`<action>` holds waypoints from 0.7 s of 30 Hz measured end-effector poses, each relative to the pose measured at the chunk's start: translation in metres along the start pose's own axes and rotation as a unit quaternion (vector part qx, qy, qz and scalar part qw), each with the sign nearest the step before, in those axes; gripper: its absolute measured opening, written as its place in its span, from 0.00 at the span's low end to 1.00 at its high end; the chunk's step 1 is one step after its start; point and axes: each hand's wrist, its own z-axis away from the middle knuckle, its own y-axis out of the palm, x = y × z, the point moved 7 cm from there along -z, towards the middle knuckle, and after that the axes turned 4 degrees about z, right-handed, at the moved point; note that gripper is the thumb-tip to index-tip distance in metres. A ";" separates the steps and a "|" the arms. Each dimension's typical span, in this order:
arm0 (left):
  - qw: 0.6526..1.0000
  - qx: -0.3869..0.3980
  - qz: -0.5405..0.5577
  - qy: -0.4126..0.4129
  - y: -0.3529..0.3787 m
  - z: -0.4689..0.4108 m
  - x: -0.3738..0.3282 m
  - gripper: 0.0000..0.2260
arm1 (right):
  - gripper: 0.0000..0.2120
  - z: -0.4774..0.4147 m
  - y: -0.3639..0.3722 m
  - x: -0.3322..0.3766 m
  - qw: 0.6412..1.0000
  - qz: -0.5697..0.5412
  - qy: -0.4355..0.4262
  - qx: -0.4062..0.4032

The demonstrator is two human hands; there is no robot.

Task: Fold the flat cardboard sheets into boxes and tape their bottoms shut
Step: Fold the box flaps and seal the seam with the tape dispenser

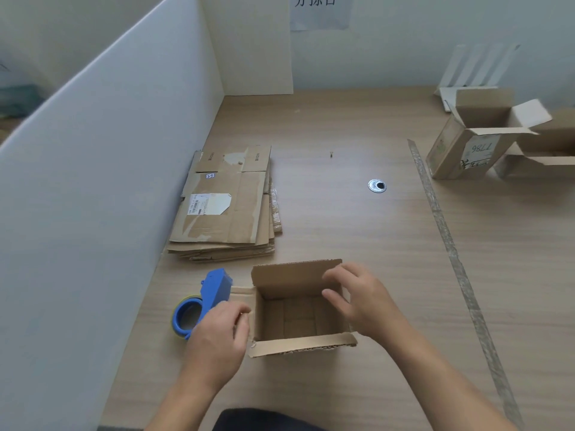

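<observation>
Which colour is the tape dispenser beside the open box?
The tape dispenser is blue; the head view shows it.

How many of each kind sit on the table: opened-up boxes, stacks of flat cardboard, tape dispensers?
Opened-up boxes: 3 (near box, labelled box, far-right box, partly cut off)
Stacks of flat cardboard: 1
Tape dispensers: 1
Total: 5
</observation>
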 end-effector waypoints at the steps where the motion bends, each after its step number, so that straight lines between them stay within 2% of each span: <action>1: 0.999 0.029 -0.008 -0.017 0.005 0.001 0.001 0.06 | 0.11 -0.005 0.000 0.004 1.000 -0.006 -0.021 0.001; 4: 0.992 0.102 -0.023 -0.066 0.021 0.005 0.004 0.17 | 0.20 -0.018 0.014 -0.001 0.998 -0.003 -0.024 0.053; 7: 0.986 0.159 -0.010 -0.049 0.031 0.012 -0.003 0.27 | 0.27 -0.021 0.036 -0.015 0.989 0.050 0.022 0.137; 13: 0.968 0.248 -0.029 0.002 0.041 0.025 0.003 0.26 | 0.23 -0.027 0.047 -0.024 0.989 0.048 0.096 0.099; 17: 0.971 0.225 -0.082 0.023 0.053 0.026 0.002 0.21 | 0.16 -0.029 0.054 -0.020 0.988 0.078 0.117 0.070; 19: 0.978 0.192 -0.078 0.032 0.059 0.026 0.004 0.17 | 0.13 -0.031 0.056 -0.020 0.987 0.083 0.118 0.065; 21: 0.984 0.148 -0.084 0.052 0.062 0.026 0.008 0.17 | 0.11 -0.033 0.058 -0.021 0.986 0.090 0.119 0.076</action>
